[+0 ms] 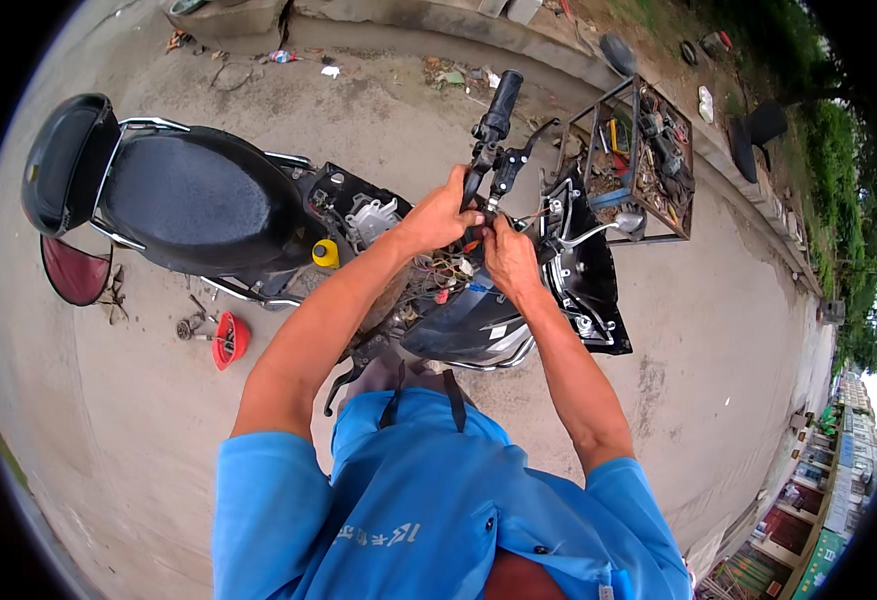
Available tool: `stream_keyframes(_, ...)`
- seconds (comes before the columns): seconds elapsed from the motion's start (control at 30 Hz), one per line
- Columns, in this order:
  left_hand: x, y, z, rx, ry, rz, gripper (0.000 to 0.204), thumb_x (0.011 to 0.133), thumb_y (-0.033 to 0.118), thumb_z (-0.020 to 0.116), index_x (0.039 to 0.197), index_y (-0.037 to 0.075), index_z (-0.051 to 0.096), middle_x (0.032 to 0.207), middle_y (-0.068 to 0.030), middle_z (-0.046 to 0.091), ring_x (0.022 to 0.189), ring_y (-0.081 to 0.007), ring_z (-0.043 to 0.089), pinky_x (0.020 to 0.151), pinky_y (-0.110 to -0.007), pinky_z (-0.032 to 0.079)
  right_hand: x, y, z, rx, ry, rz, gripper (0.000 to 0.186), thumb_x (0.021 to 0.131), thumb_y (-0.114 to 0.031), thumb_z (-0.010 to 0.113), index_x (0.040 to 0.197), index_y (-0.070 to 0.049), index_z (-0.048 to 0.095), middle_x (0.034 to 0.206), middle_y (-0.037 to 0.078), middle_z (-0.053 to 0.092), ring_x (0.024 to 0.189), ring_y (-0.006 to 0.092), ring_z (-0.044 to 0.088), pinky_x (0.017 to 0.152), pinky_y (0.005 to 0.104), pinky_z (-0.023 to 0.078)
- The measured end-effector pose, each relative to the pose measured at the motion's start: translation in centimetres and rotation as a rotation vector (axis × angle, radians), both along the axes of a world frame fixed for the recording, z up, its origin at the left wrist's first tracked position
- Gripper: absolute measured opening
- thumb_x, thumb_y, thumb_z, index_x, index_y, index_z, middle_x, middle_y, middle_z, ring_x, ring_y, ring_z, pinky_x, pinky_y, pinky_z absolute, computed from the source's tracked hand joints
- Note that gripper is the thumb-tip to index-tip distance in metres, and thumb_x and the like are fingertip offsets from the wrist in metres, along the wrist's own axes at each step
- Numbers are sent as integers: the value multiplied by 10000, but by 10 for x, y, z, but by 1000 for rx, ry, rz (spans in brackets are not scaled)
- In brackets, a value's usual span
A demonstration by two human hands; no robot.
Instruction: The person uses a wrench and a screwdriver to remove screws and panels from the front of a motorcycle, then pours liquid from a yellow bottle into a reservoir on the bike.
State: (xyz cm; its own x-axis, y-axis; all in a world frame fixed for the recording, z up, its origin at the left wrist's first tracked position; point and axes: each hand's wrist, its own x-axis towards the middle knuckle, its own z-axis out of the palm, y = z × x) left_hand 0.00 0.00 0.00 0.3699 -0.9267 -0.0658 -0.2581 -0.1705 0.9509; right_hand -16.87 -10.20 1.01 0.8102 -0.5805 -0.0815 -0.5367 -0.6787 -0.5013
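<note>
A black scooter [188, 195] stands across my view with its front stripped, wiring [448, 275] exposed below the handlebar [499, 100]. My left hand [443, 210] is closed at the lower part of the handlebar beside the black switch and lever housing [506, 165]. My right hand [508, 255] is just below it, fingers bent and pressed at the metal fitting under that housing; what is in them is hidden. A yellow bottle [324, 253] sits on the scooter body near my left forearm. Loose black panels with a mirror [630, 225] lie at the front end.
A metal-frame cart [684, 180] piled with parts and tools is at the upper right. A red bowl [231, 340] of small parts and a dark red panel [73, 268] lie on the pavement [118, 400] at left. A concrete kerb [378, 35] runs behind; shopfronts are at lower right.
</note>
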Motion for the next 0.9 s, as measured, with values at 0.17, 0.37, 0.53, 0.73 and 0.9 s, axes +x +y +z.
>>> stream_keyframes(0.17, 4, -2, 8, -1, -23, 59, 567, 942, 84, 749, 1358, 5, 371, 977, -207, 706, 962, -396, 711, 877, -491, 521, -22, -19, 23, -87, -147, 136, 154, 1017, -124, 598, 1122, -24, 650, 1006, 229, 726, 953, 454, 697, 820, 540, 552)
stream_keyframes(0.37, -8, -6, 4, -7, -32, 38, 563, 962, 122, 738, 1350, 3, 349, 912, -221, 703, 894, -450, 700, 829, -519, 515, -37, -31, 45, -248, 28, 205, 151, 1003, -115, 606, 1097, -34, 692, 988, 193, 735, 895, 409, 712, 789, 506, 565)
stream_keyframes(0.53, -17, -10, 3, 28, -115, 61, 604, 971, 124, 747, 1406, 17, 341, 931, -182, 702, 894, -357, 715, 806, -473, 531, -50, -26, 65, -305, 25, 219, 148, 996, -126, 614, 1083, -41, 700, 950, 166, 732, 878, 375, 723, 782, 499, 561)
stream_keyframes(0.73, -8, -6, 1, -4, -25, 24, 635, 966, 143, 743, 1422, 8, 322, 933, -227, 699, 914, -437, 700, 821, -507, 516, -13, -31, 118, -676, 138, 475, 129, 907, -104, 655, 1015, -80, 720, 869, 86, 704, 863, 289, 715, 781, 435, 527)
stream_keyframes(0.9, -9, -7, 1, -1, -55, 32, 658, 953, 151, 743, 1424, -3, 310, 939, -273, 699, 940, -505, 686, 837, -548, 500, 1, -27, 125, -818, 214, 592, 109, 828, -73, 637, 922, -75, 691, 838, 83, 688, 834, 279, 711, 762, 416, 517)
